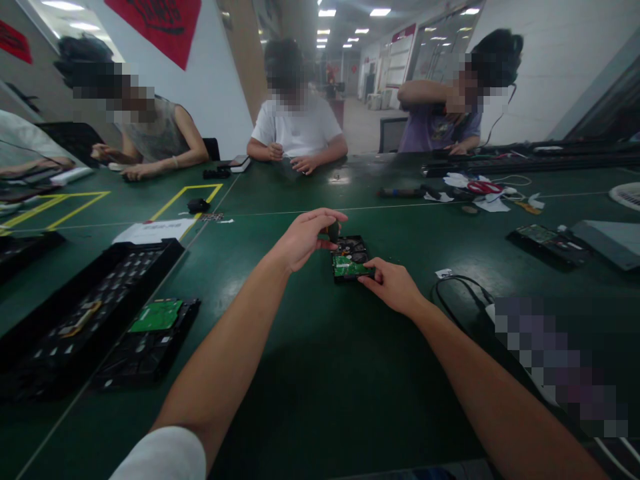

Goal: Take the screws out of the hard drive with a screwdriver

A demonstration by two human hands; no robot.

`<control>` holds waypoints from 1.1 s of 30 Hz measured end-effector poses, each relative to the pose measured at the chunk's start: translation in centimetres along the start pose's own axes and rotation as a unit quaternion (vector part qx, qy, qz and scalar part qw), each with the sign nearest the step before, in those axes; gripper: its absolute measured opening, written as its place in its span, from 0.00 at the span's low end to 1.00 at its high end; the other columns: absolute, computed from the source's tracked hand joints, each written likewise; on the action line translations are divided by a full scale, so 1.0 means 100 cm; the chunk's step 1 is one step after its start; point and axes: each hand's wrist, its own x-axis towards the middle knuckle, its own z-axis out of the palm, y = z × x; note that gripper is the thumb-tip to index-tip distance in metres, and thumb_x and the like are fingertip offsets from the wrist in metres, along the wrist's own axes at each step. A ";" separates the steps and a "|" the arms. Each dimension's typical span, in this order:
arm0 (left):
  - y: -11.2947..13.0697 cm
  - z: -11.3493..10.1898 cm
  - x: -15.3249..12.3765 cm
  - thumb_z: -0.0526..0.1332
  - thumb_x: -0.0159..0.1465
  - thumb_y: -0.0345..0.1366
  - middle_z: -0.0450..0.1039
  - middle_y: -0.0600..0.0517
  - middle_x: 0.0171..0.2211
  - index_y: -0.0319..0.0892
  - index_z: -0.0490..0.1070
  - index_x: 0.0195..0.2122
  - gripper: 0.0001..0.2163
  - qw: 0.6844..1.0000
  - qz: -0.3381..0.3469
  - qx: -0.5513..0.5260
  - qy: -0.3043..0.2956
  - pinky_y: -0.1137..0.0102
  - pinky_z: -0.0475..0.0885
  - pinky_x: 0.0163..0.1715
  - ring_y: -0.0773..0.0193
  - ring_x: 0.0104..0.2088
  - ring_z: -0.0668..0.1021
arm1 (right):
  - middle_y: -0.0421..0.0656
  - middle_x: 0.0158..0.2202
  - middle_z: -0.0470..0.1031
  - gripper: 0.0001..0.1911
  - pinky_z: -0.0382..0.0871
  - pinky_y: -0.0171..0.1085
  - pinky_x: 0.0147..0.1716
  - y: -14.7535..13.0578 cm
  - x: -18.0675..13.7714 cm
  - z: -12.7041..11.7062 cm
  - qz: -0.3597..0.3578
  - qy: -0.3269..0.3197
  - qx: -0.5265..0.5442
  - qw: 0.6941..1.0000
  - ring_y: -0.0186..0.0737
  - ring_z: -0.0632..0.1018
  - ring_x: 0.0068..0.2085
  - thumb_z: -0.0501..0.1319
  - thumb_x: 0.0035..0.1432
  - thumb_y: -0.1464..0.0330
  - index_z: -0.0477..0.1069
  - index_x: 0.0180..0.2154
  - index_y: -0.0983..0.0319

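On my remote view I log an office-like electronics workshop: one long, dark-green tabletop (310,393) with yellow-outlined rectangles (203,186); one black, box-shaped device (356,248) bearing a green circuit board (344,269); people (300,127) seated opposite; flat white ceiling lights (380,12).

Bench is a green flat tabletop (330,373). Rectangular black unit with green board (351,257) sits mid-table, left hand (311,239) at its far-left, right hand (393,285) at its near-right. Dark rounded handle (333,232) in left hand. Left side: long black plastic tray (55,307), second black-and-green unit (147,343) just right of it, white paper sheet (155,231) beyond. Right side: third black-and-green unit (550,244), grey box (610,240) just right. Three people (297,130) along far edge.
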 end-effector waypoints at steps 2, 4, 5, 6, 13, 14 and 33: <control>-0.001 0.000 0.001 0.63 0.63 0.38 0.75 0.48 0.37 0.42 0.78 0.42 0.09 1.000 -0.006 -0.018 -0.002 0.70 0.77 0.32 0.60 0.40 0.78 | 0.37 0.29 0.74 0.15 0.60 0.38 0.30 -0.001 0.000 0.000 0.003 0.001 -0.001 1.000 0.39 0.75 0.31 0.64 0.69 0.58 0.73 0.52 0.58; -0.002 0.001 0.001 0.63 0.64 0.37 0.76 0.47 0.38 0.43 0.77 0.43 0.08 0.999 -0.005 -0.037 -0.005 0.68 0.78 0.34 0.60 0.41 0.79 | 0.37 0.30 0.75 0.14 0.60 0.38 0.30 -0.001 0.000 0.000 0.005 0.001 -0.001 1.000 0.39 0.75 0.31 0.64 0.69 0.58 0.73 0.51 0.58; -0.002 0.001 0.001 0.63 0.64 0.36 0.76 0.47 0.38 0.42 0.77 0.42 0.08 0.999 -0.003 -0.044 -0.007 0.67 0.79 0.35 0.59 0.42 0.79 | 0.37 0.30 0.75 0.14 0.60 0.37 0.30 -0.001 0.000 0.000 0.004 0.001 0.000 1.000 0.39 0.75 0.31 0.64 0.69 0.58 0.73 0.51 0.58; -0.001 0.002 0.001 0.63 0.64 0.36 0.77 0.47 0.39 0.42 0.77 0.41 0.07 0.999 -0.001 -0.046 -0.008 0.66 0.79 0.37 0.59 0.43 0.79 | 0.37 0.30 0.75 0.14 0.60 0.37 0.30 -0.001 0.000 0.000 0.003 0.001 0.002 1.000 0.39 0.75 0.31 0.64 0.69 0.58 0.73 0.51 0.58; -0.001 0.004 -0.001 0.67 0.63 0.44 0.77 0.47 0.41 0.41 0.80 0.38 0.11 0.999 0.027 0.043 0.004 0.73 0.72 0.32 0.62 0.40 0.76 | 0.37 0.29 0.74 0.15 0.60 0.37 0.29 0.000 0.000 0.002 0.004 0.007 0.002 1.000 0.39 0.75 0.30 0.64 0.68 0.58 0.73 0.52 0.58; -0.002 0.003 0.000 0.68 0.63 0.45 0.78 0.47 0.41 0.41 0.81 0.38 0.12 0.998 0.030 0.062 0.003 0.73 0.70 0.31 0.63 0.39 0.76 | 0.37 0.29 0.74 0.15 0.60 0.37 0.30 0.001 0.000 0.002 0.003 0.007 0.003 1.000 0.39 0.75 0.30 0.64 0.68 0.58 0.73 0.52 0.58; -0.006 0.010 -0.001 0.66 0.65 0.43 0.79 0.44 0.39 0.40 0.72 0.38 0.11 1.000 -0.024 -0.003 -0.011 0.69 0.75 0.32 0.59 0.40 0.81 | 0.38 0.30 0.75 0.15 0.61 0.38 0.30 0.001 0.000 0.003 -0.003 0.004 -0.003 1.000 0.40 0.75 0.30 0.64 0.69 0.58 0.73 0.52 0.58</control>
